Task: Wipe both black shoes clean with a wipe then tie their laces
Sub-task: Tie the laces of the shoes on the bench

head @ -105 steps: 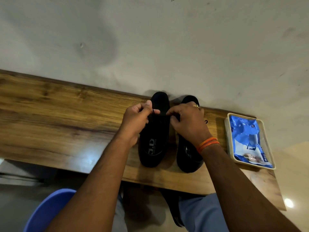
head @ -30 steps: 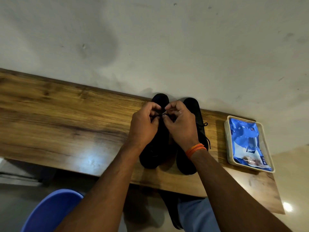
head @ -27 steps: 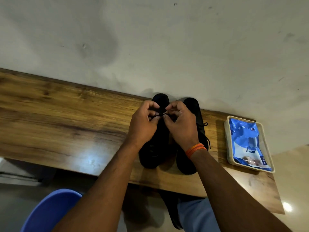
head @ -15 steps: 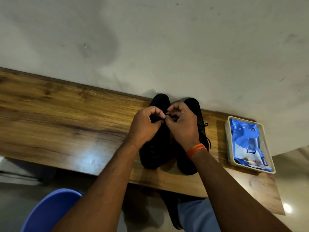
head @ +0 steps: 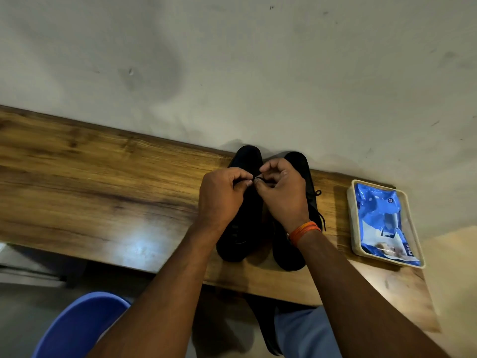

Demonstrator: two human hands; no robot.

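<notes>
Lace-tying on left shoe (head: 241, 228), beside right shoe (head: 296, 244) on wooden shelf (head: 103, 197). Left hand (head: 222, 200) and right hand (head: 281, 197) pinch lace (head: 258, 179). Next, likely: draw the knot snug.

Two black shoes stand side by side, toes away. The left shoe (head: 238, 241) lies under both hands (its lace (head: 259, 179) pinched between them); the right shoe (head: 289, 250) lies beneath the right wrist, laces tied.
</notes>
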